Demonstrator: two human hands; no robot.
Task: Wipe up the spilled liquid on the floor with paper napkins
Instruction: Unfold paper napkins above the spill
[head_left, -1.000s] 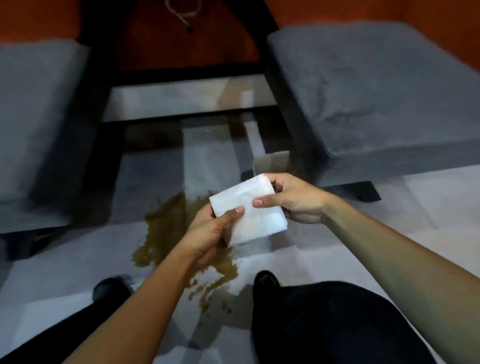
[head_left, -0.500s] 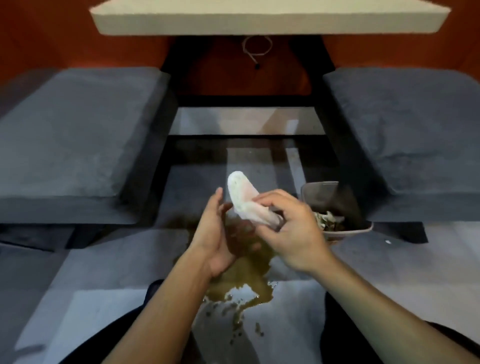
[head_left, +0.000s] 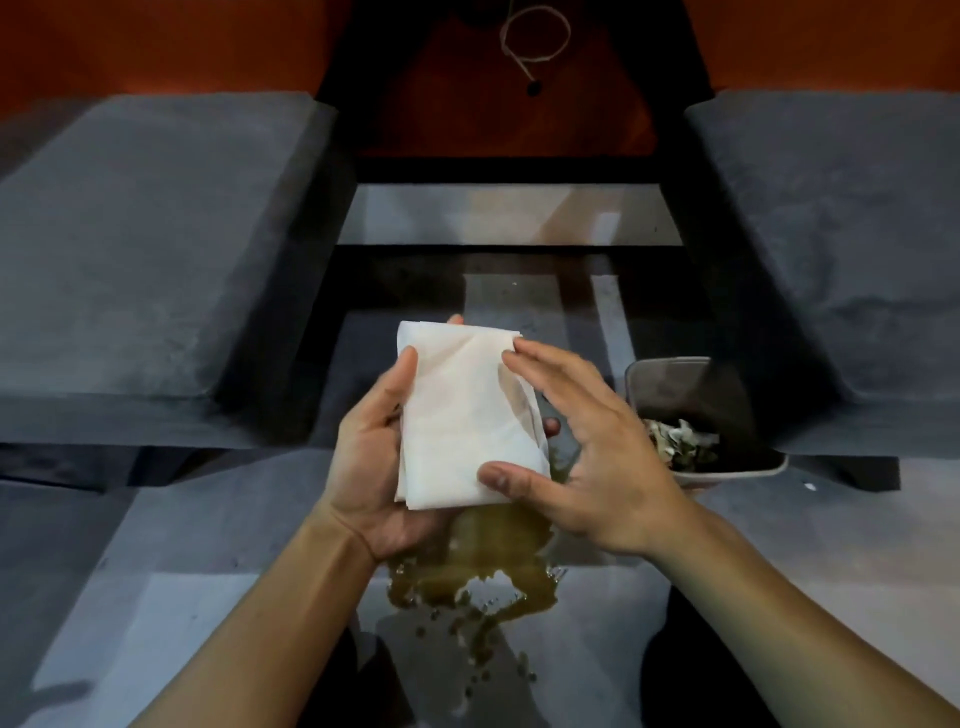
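Napkin (head_left: 465, 415) now spread flat again and lying on the left palm, no longer bunched up in the right fingers as half a second ago. Held above the spill (head_left: 488, 566), not touching it yet. Left hand (head_left: 374, 462) under the paper, palm up, thumb over its left edge, so gripping it loosely. Right hand (head_left: 582, 457) on top, fingers straight, pressing and smoothing the right side; thumb on the lower corner. Spill seen just below and a little nearer than both hands, brown, with small drops spread toward the body, apparently untouched. Meaning for the task: probably a pad being prepared, folded flat for good contact; wiping itself not begun. Next, likely lowering to the floor (head_left: 156, 545) and pressing on the wet area. To the right of the right hand, a bin (head_left: 691, 395) with crumpled scraps inside. Grey cushions (head_left: 145, 249) far left and right of the hands.
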